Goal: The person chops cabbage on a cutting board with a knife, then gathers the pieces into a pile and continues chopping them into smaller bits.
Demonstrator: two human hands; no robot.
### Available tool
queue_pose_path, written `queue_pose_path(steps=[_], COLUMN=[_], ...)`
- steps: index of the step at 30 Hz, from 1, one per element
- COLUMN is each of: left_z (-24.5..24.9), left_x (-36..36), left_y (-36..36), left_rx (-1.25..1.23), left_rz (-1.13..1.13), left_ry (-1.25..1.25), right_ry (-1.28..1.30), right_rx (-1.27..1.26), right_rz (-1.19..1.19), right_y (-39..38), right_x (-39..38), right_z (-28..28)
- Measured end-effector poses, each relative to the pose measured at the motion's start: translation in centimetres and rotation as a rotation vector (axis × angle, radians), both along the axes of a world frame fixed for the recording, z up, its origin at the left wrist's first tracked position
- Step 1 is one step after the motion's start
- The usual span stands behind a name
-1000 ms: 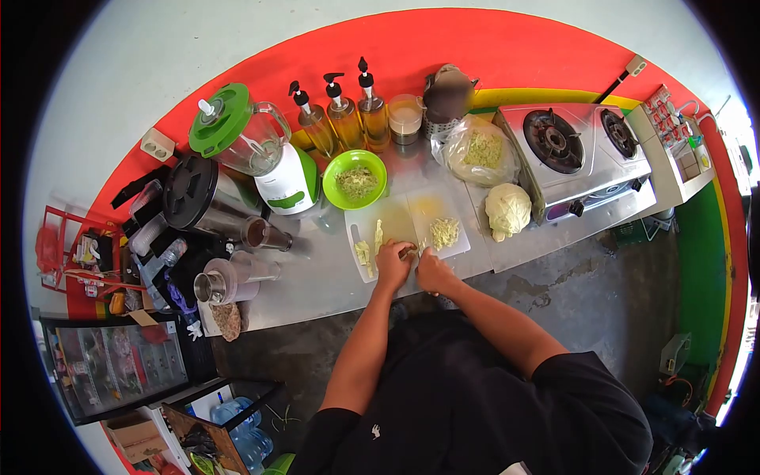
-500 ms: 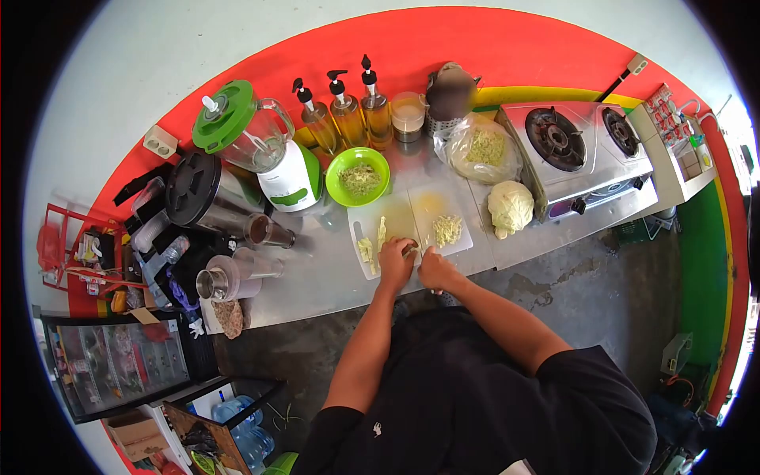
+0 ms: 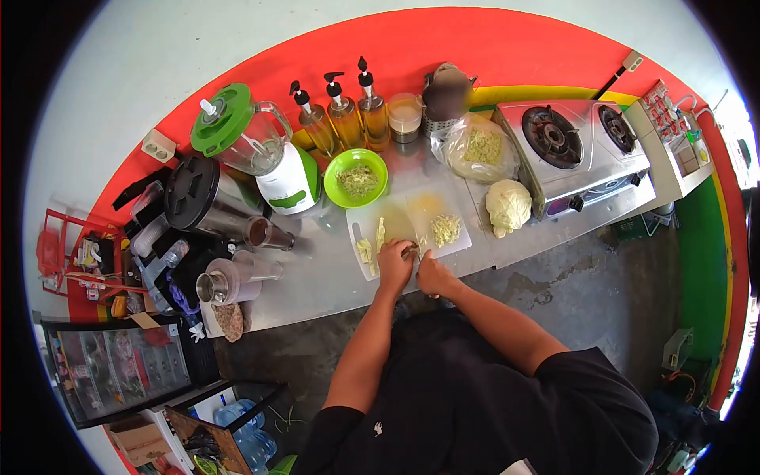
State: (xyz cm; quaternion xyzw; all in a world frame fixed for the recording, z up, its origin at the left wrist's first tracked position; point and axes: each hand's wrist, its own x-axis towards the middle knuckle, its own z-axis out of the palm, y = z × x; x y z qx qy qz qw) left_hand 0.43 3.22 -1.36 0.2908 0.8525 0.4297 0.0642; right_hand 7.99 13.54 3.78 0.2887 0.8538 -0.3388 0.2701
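Note:
My left hand [image 3: 395, 264] lies on the white cutting board [image 3: 457, 247] with its fingers bent together over a small piece I cannot make out clearly. Close beside it, my right hand [image 3: 435, 277] is closed around the handle of a knife, which is mostly hidden. Chopped pale pieces [image 3: 446, 229] form a pile on the board's right part. Pale green strips [image 3: 381, 233] lie left of my hands. A green bowl [image 3: 332, 190] holding chopped pieces stands behind the board. The whole cabbage [image 3: 508, 207] sits to the board's right.
Behind are a blender [image 3: 287, 180], pump bottles [image 3: 345, 119], a cup [image 3: 404, 119] and a plastic bag of chopped pieces [image 3: 484, 147]. A two-burner stove [image 3: 582, 166] stands right. Metal containers [image 3: 267, 231] and a clear container [image 3: 237, 283] are left.
The whole view has shifted very slightly. My hands stay close together at the same part of the board, with little visible movement.

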Motion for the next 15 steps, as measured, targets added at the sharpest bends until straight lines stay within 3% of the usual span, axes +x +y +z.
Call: queue_pose_path(steps=[2, 4, 7, 11, 15], left_z=[0.2, 0.0, 0.0, 0.2, 0.4], left_x=[0.0, 0.0, 0.1, 0.3, 0.3], left_y=[-0.1, -0.3, -0.4, -0.4, -0.7], left_rx=[-0.010, 0.074, 0.108, 0.067, 0.078], left_rz=[-0.012, -0.053, -0.069, -0.032, -0.069], left_ry=[0.005, -0.014, -0.004, 0.059, 0.032], right_ry=[0.055, -0.037, -0.051, -0.013, -0.018], right_rx=[0.069, -0.122, -0.177, -0.007, -0.040], right_rz=[0.048, -0.078, -0.131, -0.019, -0.071], right_y=[0.3, 0.8, 0.6, -0.2, 0.3], right_x=[-0.3, -1.5, -1.2, -0.3, -1.6], right_z=[-0.5, 2.5, 3.4, -0.6, 0.7])
